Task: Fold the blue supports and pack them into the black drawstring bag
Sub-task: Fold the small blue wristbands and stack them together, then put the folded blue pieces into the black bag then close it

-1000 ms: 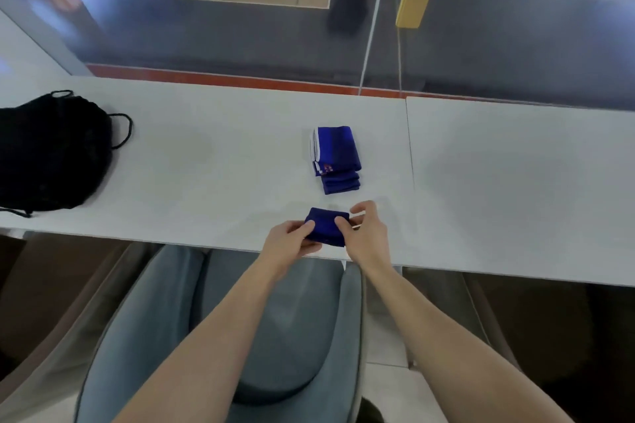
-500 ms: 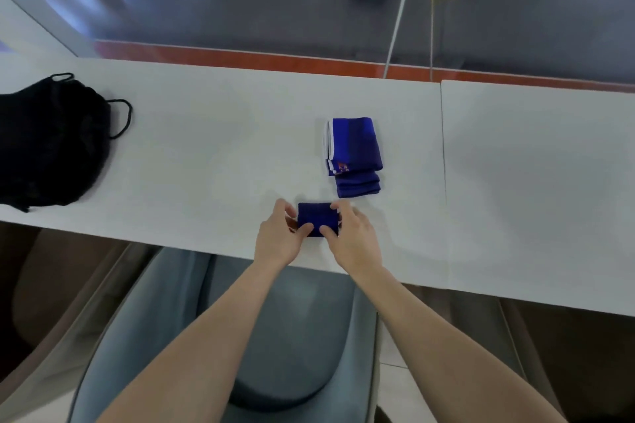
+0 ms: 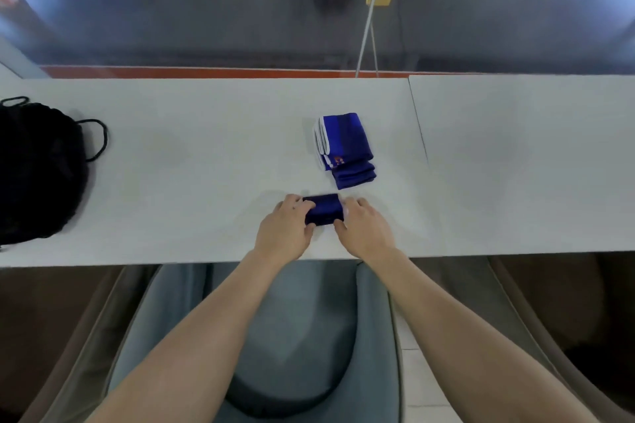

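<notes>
Sports venue: white counter (image 3: 206, 154) overlooking a court floor (image 3: 206, 27).

The supports (image 3: 345, 148) are seen as soft knitted cloth, deep blue with white edging. The bag (image 3: 37, 172) is shown in matt black fabric with cord loops. The worktop (image 3: 192, 161) is presented as smooth, matt white.

Left hand (image 3: 283, 228), right hand (image 3: 365, 230) palms down, fingers curled

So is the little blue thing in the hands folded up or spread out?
Folded. The small blue support is a compact bundle on the table, pinched between left hand and right hand.
</notes>
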